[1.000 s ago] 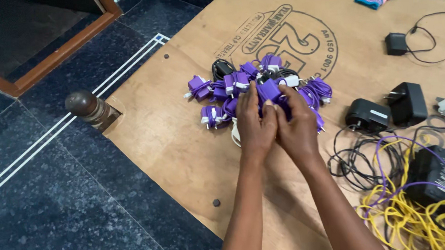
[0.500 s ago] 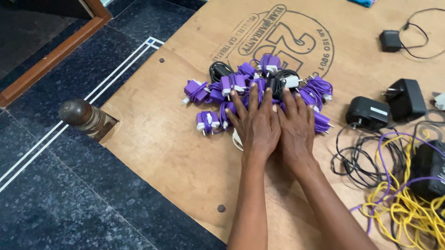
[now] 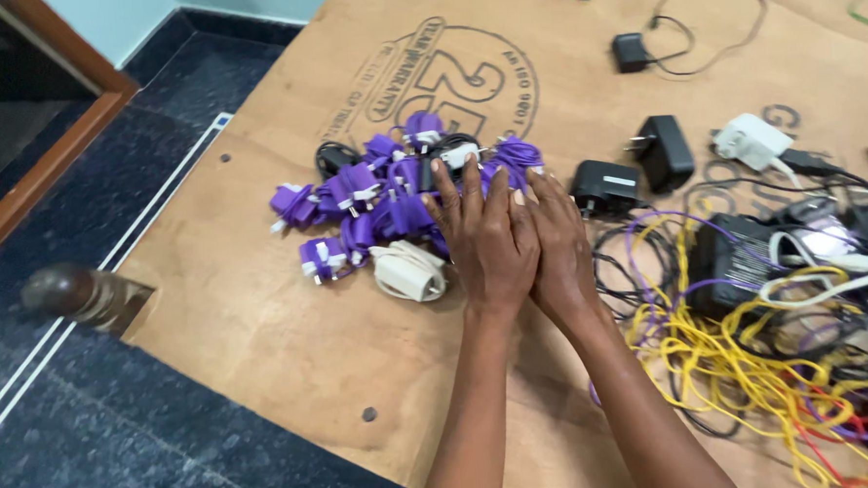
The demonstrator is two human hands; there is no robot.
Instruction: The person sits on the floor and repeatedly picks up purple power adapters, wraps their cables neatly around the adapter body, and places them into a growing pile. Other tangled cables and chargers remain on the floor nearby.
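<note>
Purple chargers (image 3: 393,192) lie under left hand (image 3: 483,242) and right hand (image 3: 556,244), flat, grip open.

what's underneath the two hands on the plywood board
The left hand and right hand lie flat over the near edge of the purple cable pile. Whatever sits directly beneath the palms is covered.

Head view, steeply down, close over plywood board (image 3: 291,319)

both hands (image 3: 517,245) lie flat, seemingly pressing the purple cable bundles (image 3: 383,193).
</note>
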